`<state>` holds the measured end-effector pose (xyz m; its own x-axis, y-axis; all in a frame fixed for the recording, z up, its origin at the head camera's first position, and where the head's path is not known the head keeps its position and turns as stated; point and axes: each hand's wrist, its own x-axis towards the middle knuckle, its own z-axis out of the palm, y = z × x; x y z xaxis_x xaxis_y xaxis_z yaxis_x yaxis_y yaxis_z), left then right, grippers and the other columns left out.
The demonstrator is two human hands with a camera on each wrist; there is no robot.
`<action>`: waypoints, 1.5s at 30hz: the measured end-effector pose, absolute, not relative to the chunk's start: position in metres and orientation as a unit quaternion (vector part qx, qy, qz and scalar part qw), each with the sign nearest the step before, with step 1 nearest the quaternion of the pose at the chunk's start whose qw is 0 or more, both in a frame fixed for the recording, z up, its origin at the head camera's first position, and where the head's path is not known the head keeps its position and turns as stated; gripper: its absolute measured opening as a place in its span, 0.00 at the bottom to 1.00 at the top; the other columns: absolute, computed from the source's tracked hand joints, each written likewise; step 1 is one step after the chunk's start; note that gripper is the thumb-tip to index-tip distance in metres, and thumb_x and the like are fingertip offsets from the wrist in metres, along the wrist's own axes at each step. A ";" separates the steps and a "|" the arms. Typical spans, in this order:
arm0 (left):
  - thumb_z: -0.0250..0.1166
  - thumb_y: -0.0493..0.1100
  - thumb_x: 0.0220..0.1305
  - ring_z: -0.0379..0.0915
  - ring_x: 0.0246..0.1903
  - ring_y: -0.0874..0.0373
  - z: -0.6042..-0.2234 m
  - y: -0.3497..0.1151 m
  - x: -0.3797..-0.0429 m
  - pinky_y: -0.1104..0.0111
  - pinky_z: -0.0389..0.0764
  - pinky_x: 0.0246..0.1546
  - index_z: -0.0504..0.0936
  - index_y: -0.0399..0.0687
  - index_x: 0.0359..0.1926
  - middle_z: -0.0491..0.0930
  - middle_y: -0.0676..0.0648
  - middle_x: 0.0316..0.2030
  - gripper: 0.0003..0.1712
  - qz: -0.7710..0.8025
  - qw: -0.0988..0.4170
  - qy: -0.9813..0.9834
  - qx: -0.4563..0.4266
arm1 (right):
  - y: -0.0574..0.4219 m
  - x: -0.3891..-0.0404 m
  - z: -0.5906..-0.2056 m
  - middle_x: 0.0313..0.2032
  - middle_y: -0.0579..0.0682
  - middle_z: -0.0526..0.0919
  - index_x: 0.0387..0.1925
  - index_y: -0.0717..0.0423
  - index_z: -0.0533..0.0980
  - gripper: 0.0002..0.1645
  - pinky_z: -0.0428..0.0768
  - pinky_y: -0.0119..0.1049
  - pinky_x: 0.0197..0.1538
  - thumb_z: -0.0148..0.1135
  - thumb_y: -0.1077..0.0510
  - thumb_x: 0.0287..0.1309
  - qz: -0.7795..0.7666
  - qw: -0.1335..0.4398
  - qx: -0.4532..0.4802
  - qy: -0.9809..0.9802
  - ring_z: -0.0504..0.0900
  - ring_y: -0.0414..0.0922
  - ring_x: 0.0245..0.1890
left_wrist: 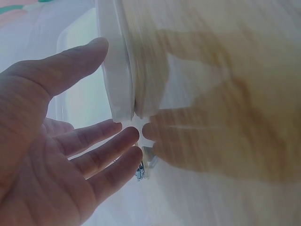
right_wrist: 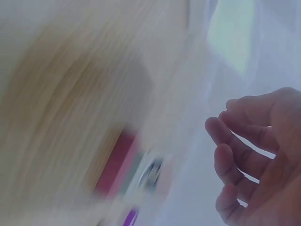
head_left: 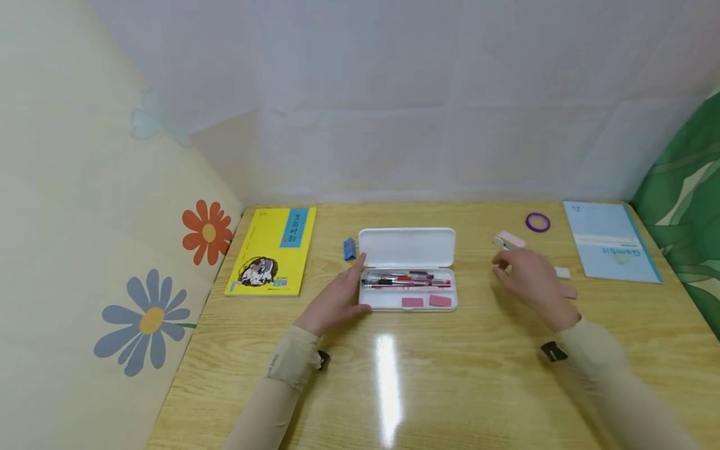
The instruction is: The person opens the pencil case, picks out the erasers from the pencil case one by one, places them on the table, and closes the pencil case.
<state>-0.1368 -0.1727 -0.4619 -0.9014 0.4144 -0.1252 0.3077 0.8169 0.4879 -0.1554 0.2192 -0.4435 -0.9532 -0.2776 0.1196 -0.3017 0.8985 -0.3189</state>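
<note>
Mid-frame, my loose-fingered left hand (head_left: 339, 295) touches a pencil case (head_left: 406, 247) of pens (head_left: 413, 282) and pink erasers (head_left: 412, 302). My relaxed right hand (head_left: 530, 279) seems empty.

Head view: right hand (head_left: 529, 280) partly covers white block (head_left: 563, 272). Left wrist view: pencil case (left_wrist: 116, 66) cut off at top. Right wrist view: red block (right_wrist: 117, 162) blurred.
</note>
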 end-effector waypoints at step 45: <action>0.76 0.46 0.59 0.60 0.74 0.40 -0.460 -0.173 -0.136 0.51 0.63 0.77 0.38 0.43 0.82 0.57 0.35 0.77 0.65 0.230 0.109 0.946 0.201 | 0.075 -0.128 -0.467 0.32 0.47 0.84 0.34 0.49 0.84 0.03 0.79 0.39 0.37 0.71 0.55 0.60 0.155 0.002 0.284 -0.946 0.79 0.45 0.33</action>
